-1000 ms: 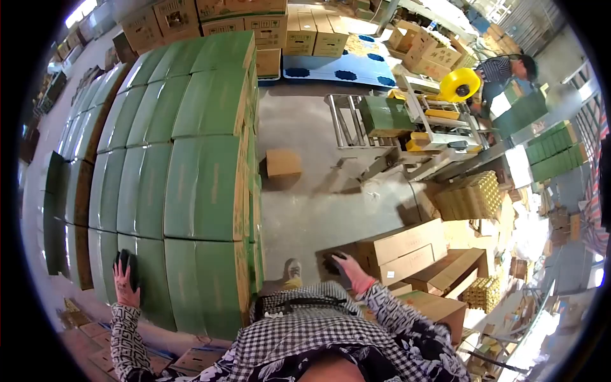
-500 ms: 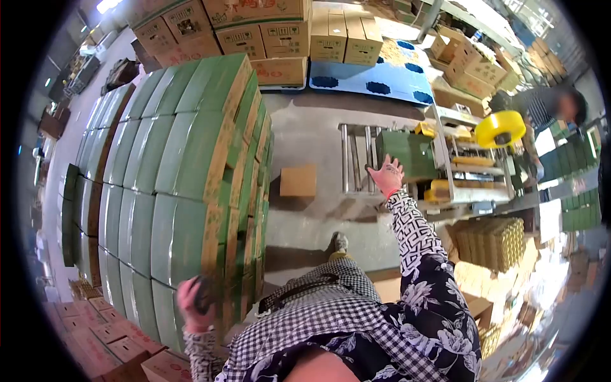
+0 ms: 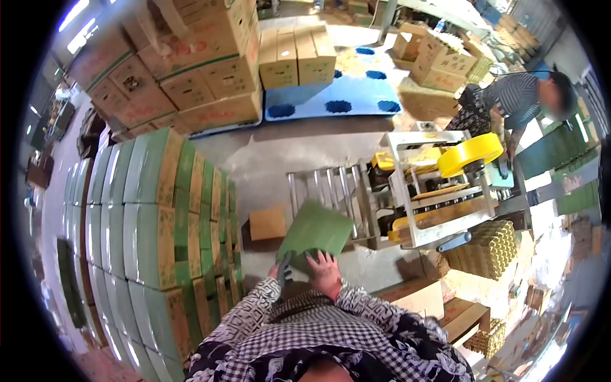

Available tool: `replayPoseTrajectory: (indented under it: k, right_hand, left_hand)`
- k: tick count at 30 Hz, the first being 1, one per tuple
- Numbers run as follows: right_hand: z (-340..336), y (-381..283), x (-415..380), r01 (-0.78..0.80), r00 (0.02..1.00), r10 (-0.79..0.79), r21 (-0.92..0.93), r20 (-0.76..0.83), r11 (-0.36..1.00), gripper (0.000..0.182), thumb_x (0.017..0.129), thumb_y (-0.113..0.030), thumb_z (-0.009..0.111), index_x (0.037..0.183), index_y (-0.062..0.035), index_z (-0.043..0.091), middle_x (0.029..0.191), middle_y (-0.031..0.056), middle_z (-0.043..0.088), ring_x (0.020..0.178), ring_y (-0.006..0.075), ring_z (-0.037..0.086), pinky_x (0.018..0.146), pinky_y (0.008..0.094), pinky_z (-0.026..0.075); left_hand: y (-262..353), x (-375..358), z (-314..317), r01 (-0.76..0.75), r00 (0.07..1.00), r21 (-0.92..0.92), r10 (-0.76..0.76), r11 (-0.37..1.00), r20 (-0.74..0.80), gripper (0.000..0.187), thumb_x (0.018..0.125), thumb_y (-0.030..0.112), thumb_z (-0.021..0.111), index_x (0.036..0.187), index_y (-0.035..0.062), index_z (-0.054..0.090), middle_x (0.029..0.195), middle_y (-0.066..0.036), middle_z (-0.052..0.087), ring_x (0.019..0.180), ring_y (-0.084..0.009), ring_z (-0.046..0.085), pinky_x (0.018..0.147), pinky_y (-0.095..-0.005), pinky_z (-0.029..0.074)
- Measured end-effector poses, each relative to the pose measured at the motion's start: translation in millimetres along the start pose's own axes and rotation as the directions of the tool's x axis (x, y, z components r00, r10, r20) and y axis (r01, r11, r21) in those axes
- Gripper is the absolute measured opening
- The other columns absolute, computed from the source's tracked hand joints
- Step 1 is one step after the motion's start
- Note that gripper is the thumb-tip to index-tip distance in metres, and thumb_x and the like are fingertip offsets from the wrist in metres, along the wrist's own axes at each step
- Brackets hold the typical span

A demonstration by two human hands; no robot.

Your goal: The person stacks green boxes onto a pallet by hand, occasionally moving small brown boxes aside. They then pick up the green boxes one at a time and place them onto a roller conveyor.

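A green box point(image 3: 317, 230) is in front of my body, slightly blurred and turned at an angle, just off the near end of the roller conveyor point(image 3: 328, 188). My left hand point(image 3: 281, 270), in a dark grey glove, grips its near left corner. Along the near edge, my right hand point(image 3: 324, 272) holds on with its fingers over the top face. The thumbs and the underside of the box are hidden. On the floor to the left of the conveyor sits a small brown carton point(image 3: 267, 223).
A tall stack of green boxes point(image 3: 149, 245) stands close on my left. Ahead are piled brown cartons point(image 3: 210, 83) and a blue pallet point(image 3: 305, 95). On the right, a taping machine point(image 3: 414, 191) carries a yellow tape roll point(image 3: 471, 155), with a co-worker point(image 3: 509, 102) behind it.
The green box has come off the conveyor toward my body. My left hand has swung over from the stack, and both hands now hold the box. The view has shifted.
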State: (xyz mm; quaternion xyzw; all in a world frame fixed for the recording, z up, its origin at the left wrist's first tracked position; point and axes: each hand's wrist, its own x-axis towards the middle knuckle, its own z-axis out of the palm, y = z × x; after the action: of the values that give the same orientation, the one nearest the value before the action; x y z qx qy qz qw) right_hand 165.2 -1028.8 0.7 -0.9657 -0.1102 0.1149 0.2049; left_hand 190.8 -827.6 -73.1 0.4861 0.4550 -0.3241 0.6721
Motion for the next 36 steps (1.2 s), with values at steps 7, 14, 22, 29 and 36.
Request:
replayPoseTrajectory:
  k: [7, 14, 22, 29, 36]
  right_hand:
    - [-23.8, 39.9, 13.7, -0.42, 0.841, 0.486, 0.281, -0.238, 0.863, 0.089, 0.062, -0.038, 0.078, 0.134, -0.0057, 0.037, 0.134, 0.0261, 0.034, 0.123, 0.0399, 0.037, 0.102, 0.0461, 0.031]
    - [-4.7, 24.3, 13.4, -0.324, 0.801, 0.563, 0.643, -0.205, 0.694, 0.087, 0.062, -0.02, 0.081, 0.135, -0.0026, 0.035, 0.137, 0.028, 0.026, 0.13, 0.0395, 0.027, 0.108, 0.04, 0.028]
    - [-144.3, -141.0, -22.9, 0.584, 0.804, -0.328, 0.557, -0.496, 0.59, 0.075, 0.063, 0.0, 0.073, 0.131, 0.0009, 0.04, 0.134, 0.0254, 0.038, 0.128, 0.0406, 0.033, 0.105, 0.0449, 0.028]
    - [-132.4, -169.0, -25.0, 0.749, 0.601, -0.712, 0.567, -0.363, 0.343, 0.055, 0.065, -0.008, 0.071, 0.116, 0.0018, 0.052, 0.119, 0.0213, 0.053, 0.111, 0.0375, 0.052, 0.094, 0.0419, 0.042]
    - [-36.8, -27.1, -17.5, 0.303, 0.934, -0.356, 0.595, -0.03, 0.745, 0.041, 0.073, -0.01, 0.069, 0.111, 0.0018, 0.058, 0.105, 0.0155, 0.062, 0.096, 0.0257, 0.061, 0.086, 0.0328, 0.048]
  left_hand:
    - [-4.1, 9.6, 69.8, -0.098, 0.958, -0.407, 0.198, 0.908, 0.21, 0.054, 0.079, 0.043, 0.068, 0.117, 0.0069, 0.056, 0.112, -0.009, 0.058, 0.099, -0.0237, 0.055, 0.083, -0.0364, 0.046]
    - [-13.5, -0.8, 56.4, -0.584, 0.791, -0.205, 0.607, 0.786, 0.074, 0.044, 0.076, 0.029, 0.072, 0.108, 0.0011, 0.061, 0.101, -0.007, 0.064, 0.089, -0.0195, 0.06, 0.081, -0.0311, 0.048]
    - [15.5, -291.8, -72.8, -0.936, 0.351, -0.184, 0.83, 0.299, -0.433, 0.042, 0.08, 0.016, 0.067, 0.115, -0.0002, 0.052, 0.109, -0.01, 0.06, 0.1, -0.0192, 0.058, 0.086, -0.0316, 0.047]
    - [-33.9, -400.0, -242.7, -0.891, 0.453, -0.297, 0.645, 0.342, -0.615, 0.05, 0.087, 0.05, 0.052, 0.113, 0.0073, 0.057, 0.099, -0.009, 0.064, 0.083, -0.0184, 0.061, 0.069, -0.03, 0.05]
    - [-80.9, -339.2, -333.1, -0.825, 0.544, -0.519, 0.558, 0.222, -0.626, 0.072, 0.082, 0.059, 0.055, 0.133, 0.0087, 0.044, 0.129, -0.01, 0.05, 0.113, -0.0265, 0.05, 0.099, -0.0418, 0.039]
